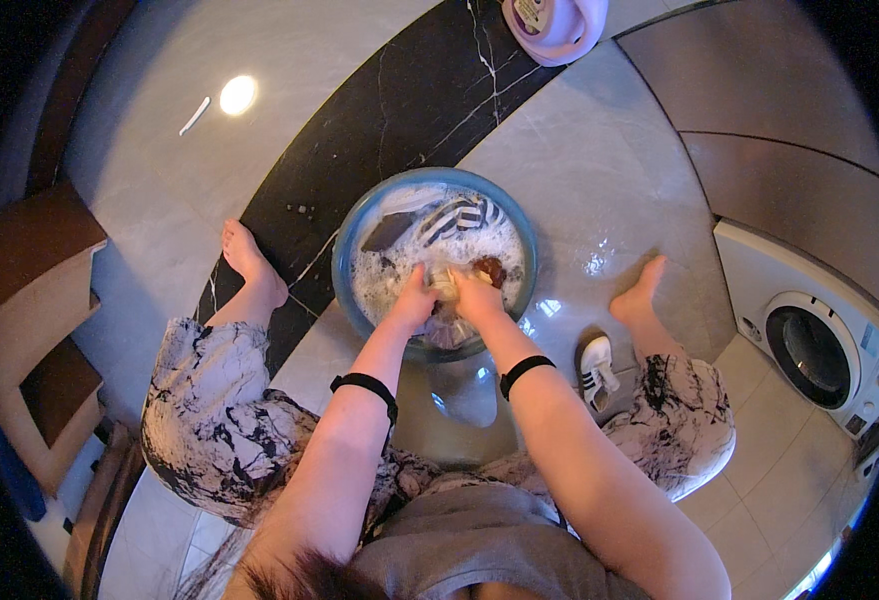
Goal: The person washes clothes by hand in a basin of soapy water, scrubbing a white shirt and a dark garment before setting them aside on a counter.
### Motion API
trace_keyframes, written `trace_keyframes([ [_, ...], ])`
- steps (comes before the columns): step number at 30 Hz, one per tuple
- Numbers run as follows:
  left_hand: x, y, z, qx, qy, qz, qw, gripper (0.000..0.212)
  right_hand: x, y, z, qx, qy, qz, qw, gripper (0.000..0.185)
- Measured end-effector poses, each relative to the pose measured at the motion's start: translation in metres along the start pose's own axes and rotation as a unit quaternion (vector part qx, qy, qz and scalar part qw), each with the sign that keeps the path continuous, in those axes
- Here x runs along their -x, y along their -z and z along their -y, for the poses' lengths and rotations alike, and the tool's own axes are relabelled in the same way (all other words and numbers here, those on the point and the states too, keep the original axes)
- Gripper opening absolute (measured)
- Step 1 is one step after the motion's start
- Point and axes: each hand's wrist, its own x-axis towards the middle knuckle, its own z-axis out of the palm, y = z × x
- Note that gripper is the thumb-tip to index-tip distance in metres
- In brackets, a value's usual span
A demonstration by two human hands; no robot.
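A round blue plastic basin (342, 262) stands on the floor between my feet, filled with foamy water and wet fabric. Both hands are over its near half. My left hand (414, 301) and my right hand (478, 298) grip a cream-coloured piece of cloth (444, 285) from either side, thumbs on top. Its lower part is lost in the suds. Just beyond my right hand a reddish-brown item (490, 270) pokes out of the foam. Toward the far rim float a black-and-white striped cloth (454, 219) and a dark grey cloth (390, 232).
A white shoe with black stripes (597, 371) lies right of the basin. At the far side stands a pink detergent bottle (557, 30) by a black marble floor strip (409, 97). To the right is a front-loading washing machine (807, 345); brown wooden furniture (41, 300) stands left.
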Motion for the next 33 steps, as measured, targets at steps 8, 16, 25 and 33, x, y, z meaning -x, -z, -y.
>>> trace_keyframes([
  [8,-0.037,0.021,0.023,-0.101,-0.146,-0.107,0.978,0.042,-0.019,0.028,0.008,-0.148,0.042,-0.039,0.987,0.027],
  [16,-0.007,-0.017,-0.061,0.29,0.054,-0.091,0.951,0.017,0.011,0.059,0.016,-0.749,-0.061,0.002,0.66,0.041],
  [25,0.009,-0.039,-0.079,0.355,0.058,-0.063,0.931,0.027,-0.015,0.076,0.019,-0.536,-0.055,-0.168,0.825,0.062],
  [33,-0.029,-0.01,-0.041,0.541,0.031,0.103,0.834,0.046,0.052,0.068,0.069,-0.315,0.056,-0.16,0.934,0.041],
])
